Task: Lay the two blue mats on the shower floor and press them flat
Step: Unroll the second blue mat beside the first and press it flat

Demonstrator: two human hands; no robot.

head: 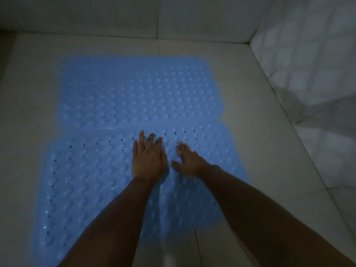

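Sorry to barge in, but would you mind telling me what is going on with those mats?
A person is pressing blue mats flat on a tiled shower floor. Both mats are already down: the far mat lies toward the back wall, the near mat meets it along a seam. The left hand lies flat on the near mat, and the right hand presses it with spread fingers, just short of the seam.

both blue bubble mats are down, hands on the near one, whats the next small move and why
Probably slide both palms outward along the near blue bubbled rubber mat. The left hand and right hand press only near its middle by the seam with the far blue bubbled mat; its outer ends are unpressed.
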